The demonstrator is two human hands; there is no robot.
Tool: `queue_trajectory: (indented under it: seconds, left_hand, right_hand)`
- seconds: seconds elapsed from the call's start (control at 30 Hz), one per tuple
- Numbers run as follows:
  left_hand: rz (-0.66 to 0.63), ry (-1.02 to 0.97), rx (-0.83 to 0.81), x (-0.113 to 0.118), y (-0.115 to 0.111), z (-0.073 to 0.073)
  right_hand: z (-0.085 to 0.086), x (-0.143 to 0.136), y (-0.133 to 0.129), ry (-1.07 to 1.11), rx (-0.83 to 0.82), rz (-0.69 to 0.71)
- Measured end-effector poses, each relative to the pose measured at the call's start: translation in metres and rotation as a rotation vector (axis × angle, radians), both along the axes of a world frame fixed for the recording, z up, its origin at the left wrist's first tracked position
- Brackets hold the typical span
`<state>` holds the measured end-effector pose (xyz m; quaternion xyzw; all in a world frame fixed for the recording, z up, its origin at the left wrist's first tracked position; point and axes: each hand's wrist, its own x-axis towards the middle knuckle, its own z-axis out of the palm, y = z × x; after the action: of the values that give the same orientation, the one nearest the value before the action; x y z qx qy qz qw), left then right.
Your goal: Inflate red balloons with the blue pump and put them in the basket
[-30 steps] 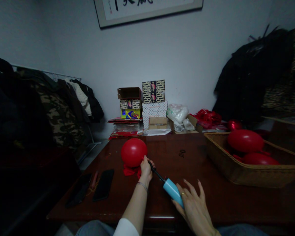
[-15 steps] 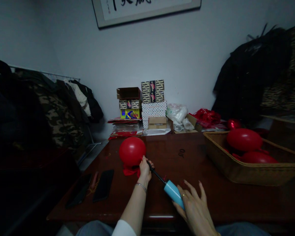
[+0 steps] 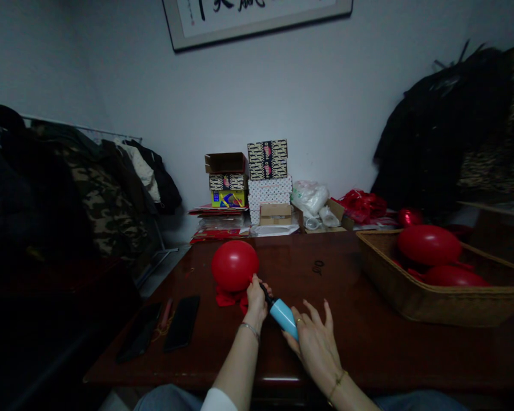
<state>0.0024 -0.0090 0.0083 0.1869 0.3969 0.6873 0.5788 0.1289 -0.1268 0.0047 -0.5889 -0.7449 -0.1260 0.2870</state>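
Wall (image 3: 223, 97) takes up the back; we lose the top of the framed calligraphy (image 3: 261, 31) at the upper edge. Brown worktop (image 3: 389, 357) spans the middle, its right end running out of view. Dark coat (image 3: 437, 137) upper right and camouflage jacket (image 3: 107, 200) on the left both sink into shadow; we can't separate the black garments beside them. Wicker basket (image 3: 445, 306) at right, cut by the edge, with large red balloons (image 3: 429, 244) inside; its front wall hides their lower parts, so we can't count them. Stacked boxes (image 3: 268, 160) stand at the far side, white plastic bags (image 3: 309, 197) just beside, contents unclear.

The red balloon (image 3: 235, 264) being worked is left of centre over the worktop, above a limp red heap (image 3: 225, 298) we can't resolve. Left hand (image 3: 257, 298) is closed around its neck and the black front end of the blue pump (image 3: 283, 317); fingers cover the joint, so we can't tell how nozzle and neck fit. Right hand (image 3: 316, 341) grips the pump's rear between thumb and palm, other fingers splayed, back end hidden. Two dark phone-like slabs (image 3: 182, 323) lie near left, the outer one barely visible. Smallest: black scissors-like item (image 3: 318, 266), too dim to confirm
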Motion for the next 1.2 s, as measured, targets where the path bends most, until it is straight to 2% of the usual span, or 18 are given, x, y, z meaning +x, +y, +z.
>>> queue_trajectory:
  seconds: [0.13, 0.33, 0.53, 0.7, 1.0, 1.2]
  left_hand:
    - [0.005, -0.01, 0.029, -0.008, 0.006, -0.003]
    - [0.034, 0.008, 0.057, -0.022, 0.019, -0.007]
    - [0.031, 0.014, 0.048, -0.022, 0.022, -0.008]
    - [0.026, 0.014, 0.036, -0.016, 0.017, -0.007]
    - [-0.016, 0.015, 0.023, 0.002, 0.003, -0.009]
    - [-0.006, 0.029, 0.001, 0.002, -0.001, -0.002]
  right_hand:
    - [-0.004, 0.011, -0.01, -0.01, 0.01, 0.004]
    - [-0.018, 0.043, -0.029, -0.041, 0.087, 0.075]
    - [-0.025, 0.06, -0.039, -0.085, 0.113, 0.099]
    - [-0.019, 0.046, -0.033, -0.06, 0.071, 0.063]
    - [0.001, 0.006, -0.002, -0.015, -0.017, -0.022]
    - [0.002, 0.0, -0.001, -0.01, -0.021, 0.0]
